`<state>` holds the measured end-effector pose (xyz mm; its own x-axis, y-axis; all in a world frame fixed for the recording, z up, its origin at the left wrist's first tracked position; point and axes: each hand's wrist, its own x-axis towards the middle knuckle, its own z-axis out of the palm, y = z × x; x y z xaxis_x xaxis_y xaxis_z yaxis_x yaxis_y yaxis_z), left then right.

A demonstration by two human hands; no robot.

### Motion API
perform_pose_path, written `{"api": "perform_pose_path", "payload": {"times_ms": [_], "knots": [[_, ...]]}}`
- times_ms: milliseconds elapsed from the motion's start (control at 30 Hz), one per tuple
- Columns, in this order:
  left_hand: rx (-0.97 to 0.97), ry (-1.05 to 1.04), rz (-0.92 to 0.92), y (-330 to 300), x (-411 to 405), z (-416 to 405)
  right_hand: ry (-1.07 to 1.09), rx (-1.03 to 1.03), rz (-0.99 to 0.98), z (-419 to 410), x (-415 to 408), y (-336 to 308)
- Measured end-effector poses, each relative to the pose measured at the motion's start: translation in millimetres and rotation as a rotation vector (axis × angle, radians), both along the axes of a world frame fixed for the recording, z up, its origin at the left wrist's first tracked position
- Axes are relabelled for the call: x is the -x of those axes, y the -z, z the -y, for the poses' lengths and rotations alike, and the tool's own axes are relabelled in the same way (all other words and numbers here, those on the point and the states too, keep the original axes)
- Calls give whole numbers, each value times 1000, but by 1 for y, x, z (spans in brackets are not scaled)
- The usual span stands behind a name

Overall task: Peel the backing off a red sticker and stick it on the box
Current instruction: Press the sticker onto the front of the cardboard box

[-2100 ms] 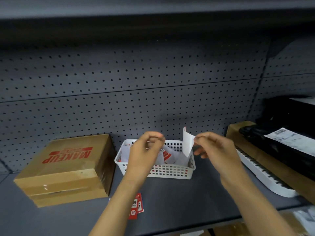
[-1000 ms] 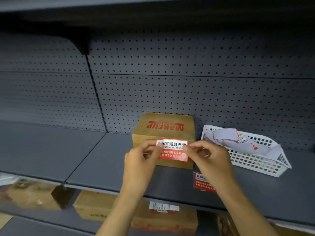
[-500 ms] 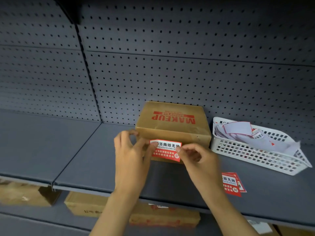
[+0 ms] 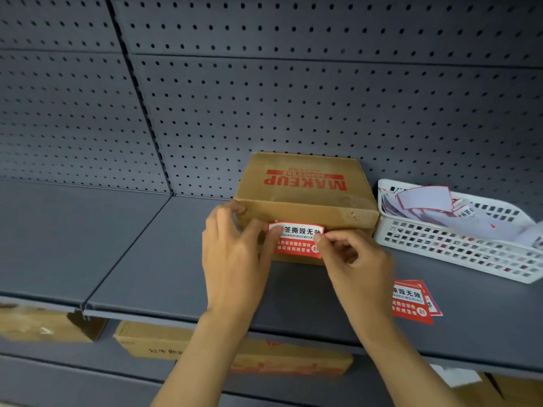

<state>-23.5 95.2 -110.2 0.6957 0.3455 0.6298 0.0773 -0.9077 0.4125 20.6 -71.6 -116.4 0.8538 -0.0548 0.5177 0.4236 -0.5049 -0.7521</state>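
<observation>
- A grey metal shelf point(image 4: 147, 259) backed by perforated panels is seen.
- A brown cardboard box point(image 4: 305, 195) printed "MAKEUP" is set on it, a white plastic basket point(image 4: 458, 254) just beside.
- The left hand point(image 4: 235, 259) is pressed against the box's front corner, thumb on the sticker's left end.
- The right hand point(image 4: 352, 259) is pinched on the sticker's right edge.
- The red and white rectangular sticker point(image 4: 296, 240) is laid on the box's front face.

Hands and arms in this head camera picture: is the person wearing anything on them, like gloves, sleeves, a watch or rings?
Nothing is visible on them. The left hand and the right hand are bare, with no gloves. No rings show on the fingers, and no watch or band at either wrist. Both forearms are uncovered down to the bottom edge of the picture, so no sleeve comes into view. Nails look short and unpainted.
</observation>
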Motion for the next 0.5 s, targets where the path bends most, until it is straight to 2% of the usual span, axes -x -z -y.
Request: {"api": "perform_pose_path", "payload": {"times_ms": [500], "knots": [[-138, -55, 84, -2, -11, -4, 78, 48, 29, -4, -1, -4]]}}
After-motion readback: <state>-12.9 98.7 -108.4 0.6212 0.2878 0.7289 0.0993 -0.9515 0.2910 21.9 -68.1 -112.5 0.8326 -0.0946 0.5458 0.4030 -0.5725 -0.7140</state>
